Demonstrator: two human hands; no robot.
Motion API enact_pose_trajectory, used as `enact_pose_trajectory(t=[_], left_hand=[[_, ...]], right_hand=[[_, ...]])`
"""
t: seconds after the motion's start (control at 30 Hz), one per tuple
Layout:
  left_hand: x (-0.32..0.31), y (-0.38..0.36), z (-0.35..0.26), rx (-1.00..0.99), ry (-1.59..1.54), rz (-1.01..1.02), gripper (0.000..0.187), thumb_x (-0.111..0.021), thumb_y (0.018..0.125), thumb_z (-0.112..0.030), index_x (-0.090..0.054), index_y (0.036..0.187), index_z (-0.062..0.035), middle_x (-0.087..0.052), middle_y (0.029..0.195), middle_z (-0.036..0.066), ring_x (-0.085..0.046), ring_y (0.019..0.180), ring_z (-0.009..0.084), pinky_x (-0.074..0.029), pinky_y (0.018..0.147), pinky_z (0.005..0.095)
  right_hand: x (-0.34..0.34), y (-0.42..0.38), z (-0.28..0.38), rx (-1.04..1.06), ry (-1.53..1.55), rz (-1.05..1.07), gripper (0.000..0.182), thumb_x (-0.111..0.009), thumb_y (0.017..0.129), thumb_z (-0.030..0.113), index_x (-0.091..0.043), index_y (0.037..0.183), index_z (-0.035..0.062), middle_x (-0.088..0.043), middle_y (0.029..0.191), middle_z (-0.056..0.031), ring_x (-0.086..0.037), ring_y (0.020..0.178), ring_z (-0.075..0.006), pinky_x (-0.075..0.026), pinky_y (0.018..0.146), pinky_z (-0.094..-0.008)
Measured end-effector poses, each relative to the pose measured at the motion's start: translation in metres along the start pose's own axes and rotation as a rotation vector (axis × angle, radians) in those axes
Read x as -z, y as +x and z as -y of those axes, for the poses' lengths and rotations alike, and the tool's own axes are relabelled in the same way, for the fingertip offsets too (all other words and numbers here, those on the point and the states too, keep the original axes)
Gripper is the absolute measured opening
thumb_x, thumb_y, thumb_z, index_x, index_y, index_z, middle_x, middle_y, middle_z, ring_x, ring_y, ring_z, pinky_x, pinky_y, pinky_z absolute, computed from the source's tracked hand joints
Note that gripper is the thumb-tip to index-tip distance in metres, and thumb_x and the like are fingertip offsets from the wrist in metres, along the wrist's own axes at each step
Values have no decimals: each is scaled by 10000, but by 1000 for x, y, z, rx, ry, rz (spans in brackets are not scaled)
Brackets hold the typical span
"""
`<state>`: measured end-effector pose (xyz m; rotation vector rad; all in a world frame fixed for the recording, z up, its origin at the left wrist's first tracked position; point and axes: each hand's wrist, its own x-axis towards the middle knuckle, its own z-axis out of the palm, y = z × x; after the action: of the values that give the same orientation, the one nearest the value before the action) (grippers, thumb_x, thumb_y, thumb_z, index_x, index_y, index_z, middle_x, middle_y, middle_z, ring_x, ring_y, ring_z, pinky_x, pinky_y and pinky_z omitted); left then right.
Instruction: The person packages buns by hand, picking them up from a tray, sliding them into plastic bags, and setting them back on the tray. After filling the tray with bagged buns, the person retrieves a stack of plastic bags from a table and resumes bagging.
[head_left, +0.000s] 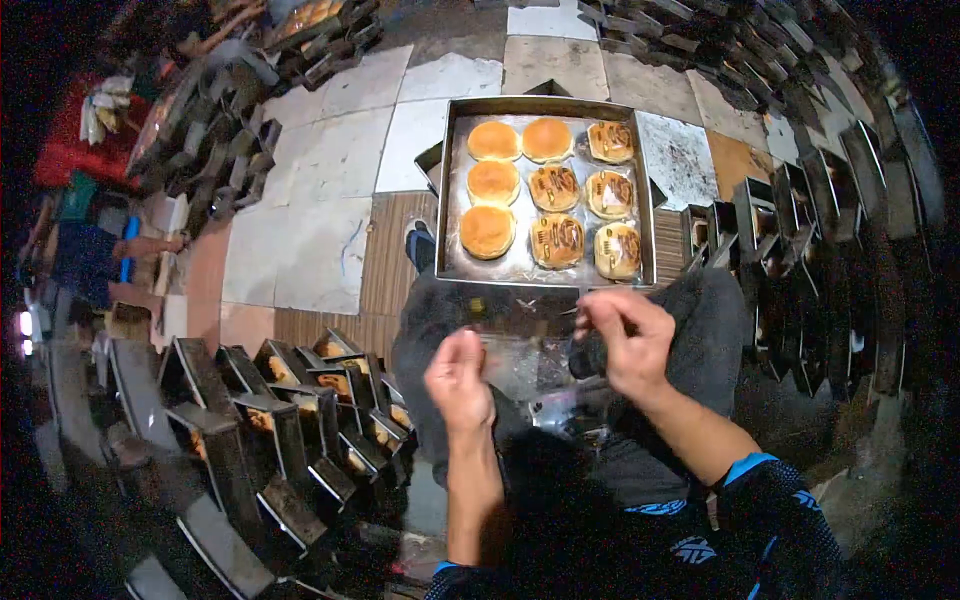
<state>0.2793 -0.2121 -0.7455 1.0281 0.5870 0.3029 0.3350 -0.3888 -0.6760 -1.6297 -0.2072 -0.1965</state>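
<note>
Grip of the left hand (460, 378) and right hand (633, 340), on the near side of the tray (525, 262), was narrow, its contents too blurred to tell. Four bare buns (493, 183) and five wrapped buns (555, 188) lay inside the tray; dark tins (290, 510) flanked it.

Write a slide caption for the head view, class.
Left hand and right hand, apart, near a metal tray of buns: four plain, five in printed wrappers.

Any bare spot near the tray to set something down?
Pale floor tiles left of the tray, bordered by upper-left tins and lower-left tins. Crowded: both tin clusters, the right-hand tins, and the tray, where buns leave little bare metal.
</note>
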Motion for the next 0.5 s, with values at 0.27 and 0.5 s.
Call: enact_pose_trajectory(t=[0.27, 0.5], left_hand=[[76, 40, -12, -257, 190, -277, 55, -502, 899, -33, -555, 889, -19, -583, 800, 49, -555, 647, 138, -496, 639, 283], [74, 39, 2, -215, -501, -133, 297, -577, 902, -239, -558, 1050, 19, -567, 957, 130, -597, 817, 258, -531, 691, 379]], right_hand=[[-23, 203, -161, -566, -441, 206, 544, -543, 905, 478, -647, 1075, -29, -643, 1084, -148, -571, 969, -212, -436, 862, -364], [-6, 352, -313, -940, -307, 60, 376, -426, 933, 326, -560, 1148, 49, -644, 1008, -86, -629, 851, -234, -528, 718, -397]])
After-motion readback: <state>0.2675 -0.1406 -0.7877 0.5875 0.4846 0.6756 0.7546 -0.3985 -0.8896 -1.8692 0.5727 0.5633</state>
